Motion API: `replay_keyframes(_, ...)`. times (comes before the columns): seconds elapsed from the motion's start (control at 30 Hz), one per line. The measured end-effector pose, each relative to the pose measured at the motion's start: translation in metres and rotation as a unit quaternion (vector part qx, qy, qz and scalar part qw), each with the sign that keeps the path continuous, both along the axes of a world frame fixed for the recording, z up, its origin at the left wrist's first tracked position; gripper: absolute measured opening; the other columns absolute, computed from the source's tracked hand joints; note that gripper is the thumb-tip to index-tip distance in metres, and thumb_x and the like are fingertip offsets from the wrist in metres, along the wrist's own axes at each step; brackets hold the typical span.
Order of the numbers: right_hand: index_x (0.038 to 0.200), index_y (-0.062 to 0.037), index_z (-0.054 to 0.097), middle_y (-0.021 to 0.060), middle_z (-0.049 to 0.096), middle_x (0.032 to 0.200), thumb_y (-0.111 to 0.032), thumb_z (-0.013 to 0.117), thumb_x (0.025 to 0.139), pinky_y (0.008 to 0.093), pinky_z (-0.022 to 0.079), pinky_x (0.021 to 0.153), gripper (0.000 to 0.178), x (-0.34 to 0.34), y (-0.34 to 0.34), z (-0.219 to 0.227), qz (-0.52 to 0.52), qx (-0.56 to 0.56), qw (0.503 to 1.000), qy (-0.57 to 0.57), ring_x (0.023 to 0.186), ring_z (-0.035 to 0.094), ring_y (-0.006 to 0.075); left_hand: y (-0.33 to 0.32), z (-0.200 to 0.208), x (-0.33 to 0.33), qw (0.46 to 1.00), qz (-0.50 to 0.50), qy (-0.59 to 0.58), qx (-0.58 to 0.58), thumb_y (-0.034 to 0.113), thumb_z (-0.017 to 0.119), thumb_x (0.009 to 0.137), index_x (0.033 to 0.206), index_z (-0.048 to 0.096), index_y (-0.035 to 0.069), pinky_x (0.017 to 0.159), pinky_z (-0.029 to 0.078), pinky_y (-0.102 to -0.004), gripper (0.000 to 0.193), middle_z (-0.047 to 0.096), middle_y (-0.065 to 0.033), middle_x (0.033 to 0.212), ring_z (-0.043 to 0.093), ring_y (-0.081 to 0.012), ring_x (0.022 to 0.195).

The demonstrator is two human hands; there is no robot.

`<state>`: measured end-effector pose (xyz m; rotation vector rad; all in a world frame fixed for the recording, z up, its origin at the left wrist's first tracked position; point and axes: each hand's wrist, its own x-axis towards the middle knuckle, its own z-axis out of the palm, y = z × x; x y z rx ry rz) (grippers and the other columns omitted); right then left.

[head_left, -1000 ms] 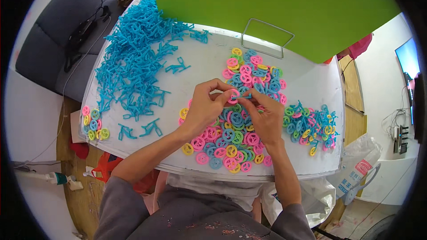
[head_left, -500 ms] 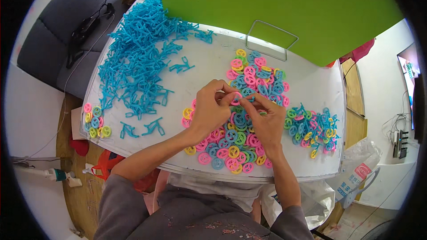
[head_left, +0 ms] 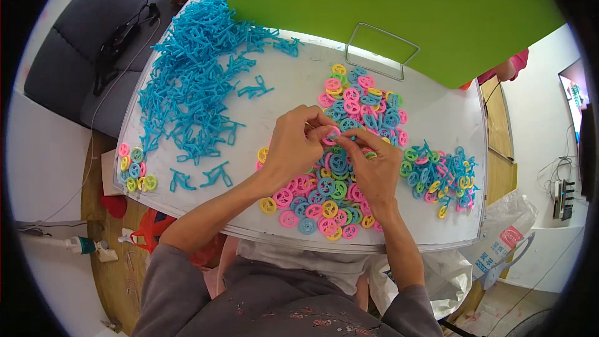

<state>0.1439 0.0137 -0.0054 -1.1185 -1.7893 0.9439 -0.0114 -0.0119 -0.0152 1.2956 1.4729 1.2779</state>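
Above the middle heap of small plastic wheels (head_left: 312,195), my two hands meet fingertip to fingertip. My left hand (head_left: 296,143) pinches a pink spoked wheel (head_left: 331,135) between thumb and fingers. From the other side, my right hand (head_left: 379,167) is closed in a pinch against that wheel; a bit of blue shows at its fingertips, but the piece is mostly hidden. The heap mixes pink, blue, green and yellow wheels and runs under both hands. To the left lies a large pile of blue forked plastic frames (head_left: 193,81), with a few loose ones nearest my left forearm.
Blue frames with coloured wheels (head_left: 440,178) lie heaped at the table's right. Several wheels (head_left: 137,168) sit at the left corner. A green panel (head_left: 387,12) with a wire handle (head_left: 382,50) stands at the far edge. Beyond it, at right, part of another person's arm (head_left: 508,68) shows.
My hands keep almost the same pinch on the pink wheel, with only slight finger movement. At the far right, the other person's arm has come further into view beside the green panel.
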Motion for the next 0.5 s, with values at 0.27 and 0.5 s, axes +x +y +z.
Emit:
replay_keyframes(0.27,0.089,0.0029,0.070,0.0070,0.069,0.069,-0.011,0.074,0.080,0.0213,0.046,0.055,0.017,-0.005,-0.002,0.005,-0.014,-0.101,0.992,0.071,0.061,0.058,0.0044,-0.003,-0.001,0.004,0.991,0.011,-0.131,0.009,-0.005,0.051,0.091,0.093,0.056,-0.005,0.071,0.059,-0.0297,0.006,0.060,-0.0104,0.082,0.064,-0.0165,0.078)
replay_keyframes(0.5,0.087,0.0011,0.071,0.0001,0.066,0.069,-0.009,0.071,0.082,0.0175,0.041,0.053,0.011,-0.006,-0.001,-0.001,-0.028,-0.046,0.996,0.067,0.061,0.054,0.0016,-0.004,0.004,0.004,0.981,0.014,-0.191,-0.028,-0.001,0.051,0.092,0.095,0.056,-0.006,0.074,0.059,-0.0312,0.007,0.059,-0.0101,0.088,0.065,-0.0176,0.081)
